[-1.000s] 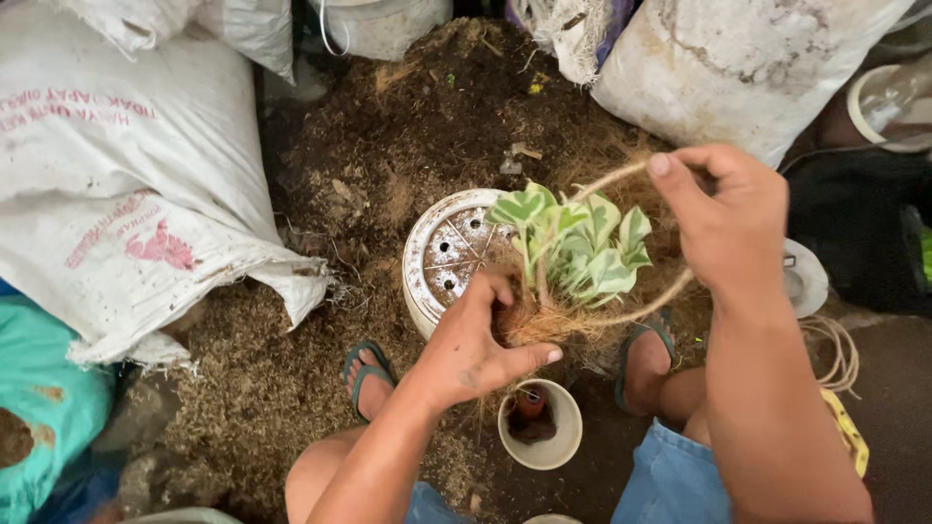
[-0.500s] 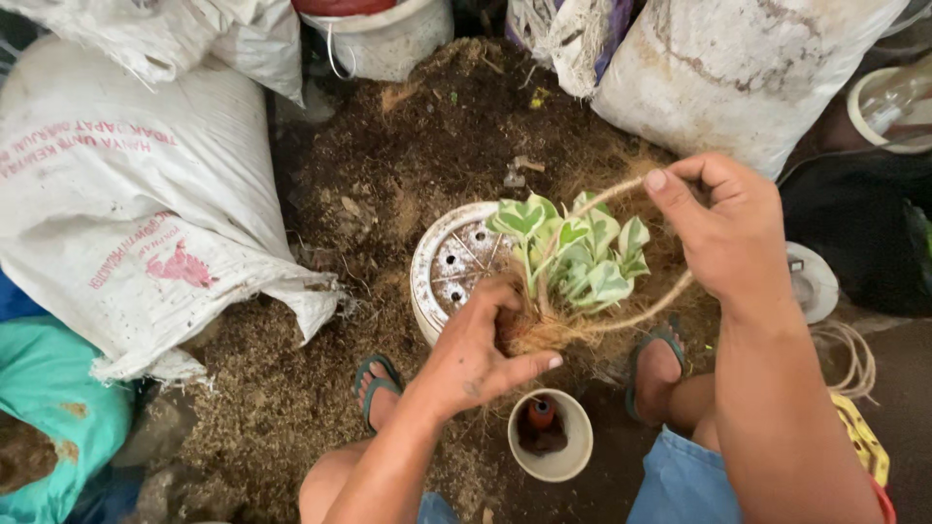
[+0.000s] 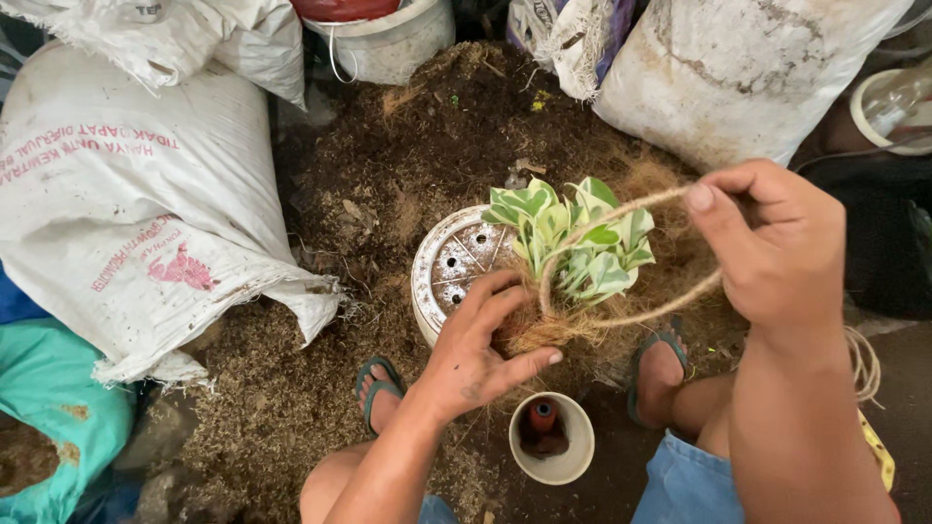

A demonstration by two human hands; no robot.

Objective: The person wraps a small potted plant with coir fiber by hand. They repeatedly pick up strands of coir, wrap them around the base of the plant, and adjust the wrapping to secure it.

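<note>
My left hand (image 3: 481, 349) cups a ball of brown coconut fibre (image 3: 544, 333) at the root of a small plant with green and cream leaves (image 3: 573, 238). My right hand (image 3: 772, 243) pinches a length of jute twine (image 3: 631, 315) that loops around the plant and the fibre ball. Both are held above an upturned white perforated pot (image 3: 451, 267) that lies on loose brown soil and fibre (image 3: 408, 165).
A small white cup (image 3: 553, 442) with a dark red thing inside stands between my sandalled feet. Big white sacks (image 3: 126, 204) lie left and at the back right (image 3: 748, 68). A white bucket (image 3: 383, 39) stands behind. A teal bag (image 3: 53, 417) sits at lower left.
The view has shifted slightly. My right hand has drawn the twine a little to the right; my left hand keeps its hold on the fibre ball.
</note>
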